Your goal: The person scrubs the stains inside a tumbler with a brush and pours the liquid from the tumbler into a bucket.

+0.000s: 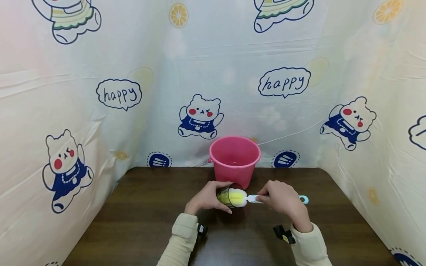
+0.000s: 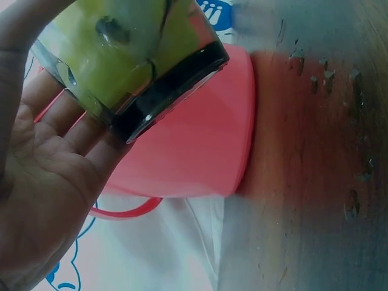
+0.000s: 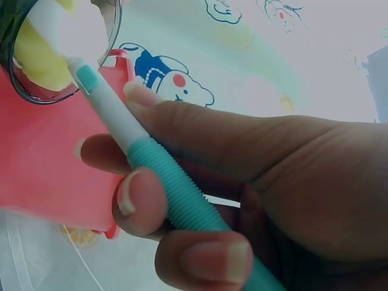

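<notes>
A see-through dark glass cup [image 1: 223, 196] lies tilted on its side in my left hand [image 1: 207, 197], which grips it around the wall above the table. Its mouth faces right. Inside it sits the yellow and white sponge head of a cup brush [image 3: 176, 182], partly sticking out of the rim. My right hand [image 1: 282, 197] holds the brush by its white and teal ribbed handle, fingers curled round it. In the left wrist view, the glass cup [image 2: 115, 54] shows its thick base and the yellow sponge pressed against the inside.
A pink bucket [image 1: 233, 173] stands at the table's back edge, just behind the cup. Water drops [image 2: 327, 82] dot the brown wooden table [image 1: 149, 221]. A printed curtain [image 1: 159, 111] hangs behind and along both sides.
</notes>
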`<state>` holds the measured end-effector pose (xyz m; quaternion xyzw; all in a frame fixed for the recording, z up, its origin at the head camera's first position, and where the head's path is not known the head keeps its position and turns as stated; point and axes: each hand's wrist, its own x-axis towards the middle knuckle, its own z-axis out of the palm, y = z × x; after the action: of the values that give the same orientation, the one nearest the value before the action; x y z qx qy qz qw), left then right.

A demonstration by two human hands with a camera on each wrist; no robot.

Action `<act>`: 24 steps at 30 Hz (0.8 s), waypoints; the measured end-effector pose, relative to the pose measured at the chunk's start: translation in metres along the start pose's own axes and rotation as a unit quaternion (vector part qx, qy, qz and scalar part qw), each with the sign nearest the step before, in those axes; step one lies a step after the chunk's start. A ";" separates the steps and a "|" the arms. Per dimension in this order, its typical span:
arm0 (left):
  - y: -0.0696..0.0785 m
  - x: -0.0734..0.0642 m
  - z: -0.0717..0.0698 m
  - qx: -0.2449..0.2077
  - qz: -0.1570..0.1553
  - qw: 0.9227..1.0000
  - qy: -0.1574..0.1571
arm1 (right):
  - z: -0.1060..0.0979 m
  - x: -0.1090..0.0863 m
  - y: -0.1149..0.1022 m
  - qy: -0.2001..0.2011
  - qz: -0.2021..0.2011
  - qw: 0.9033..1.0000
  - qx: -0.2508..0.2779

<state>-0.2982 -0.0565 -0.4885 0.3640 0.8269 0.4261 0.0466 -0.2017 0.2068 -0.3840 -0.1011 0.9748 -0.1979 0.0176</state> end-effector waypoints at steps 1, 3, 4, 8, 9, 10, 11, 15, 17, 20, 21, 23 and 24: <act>0.000 0.000 0.000 -0.002 0.000 1.000 0.000 | 0.000 0.000 0.000 0.002 0.000 1.000 -0.001; 0.000 0.001 0.001 -0.001 0.002 1.000 -0.001 | 0.001 0.001 0.000 0.009 0.001 1.000 -0.003; 0.000 0.001 0.001 -0.002 0.004 1.000 -0.002 | 0.001 0.001 0.000 0.012 0.003 1.000 -0.005; 0.000 0.002 0.002 0.000 0.009 1.000 -0.004 | 0.002 0.000 0.000 0.014 0.007 1.000 -0.008; 0.000 0.002 0.002 0.001 0.009 1.000 -0.005 | 0.002 0.000 0.000 0.011 0.008 1.000 -0.008; 0.000 0.002 0.001 -0.001 0.007 1.000 -0.005 | 0.002 0.000 0.000 0.007 0.008 1.000 -0.008; 0.000 0.002 0.001 -0.001 0.006 1.000 -0.006 | 0.002 -0.001 -0.001 0.002 0.008 1.000 -0.007; 0.001 0.001 0.000 -0.001 0.003 1.000 -0.006 | 0.000 -0.003 -0.001 -0.017 0.008 1.000 -0.001; 0.001 0.001 0.000 0.002 0.002 1.000 -0.007 | -0.001 -0.003 -0.001 -0.025 0.012 1.000 0.007; 0.002 0.000 0.001 0.008 0.000 1.000 -0.010 | -0.001 -0.003 -0.001 -0.030 0.018 0.999 0.013; 0.003 0.000 0.002 0.008 0.000 1.000 -0.011 | 0.000 -0.003 0.000 -0.029 0.019 0.999 0.012; 0.003 0.000 0.003 0.008 0.002 1.000 -0.011 | 0.001 -0.002 0.000 -0.016 0.015 1.000 0.001; 0.004 0.000 0.004 0.008 0.003 1.000 -0.011 | 0.001 -0.002 0.001 -0.009 0.012 1.000 -0.007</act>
<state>-0.2947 -0.0525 -0.4881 0.3716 0.8284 0.4159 0.0510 -0.1996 0.2073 -0.3856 -0.0910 0.9771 -0.1903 0.0276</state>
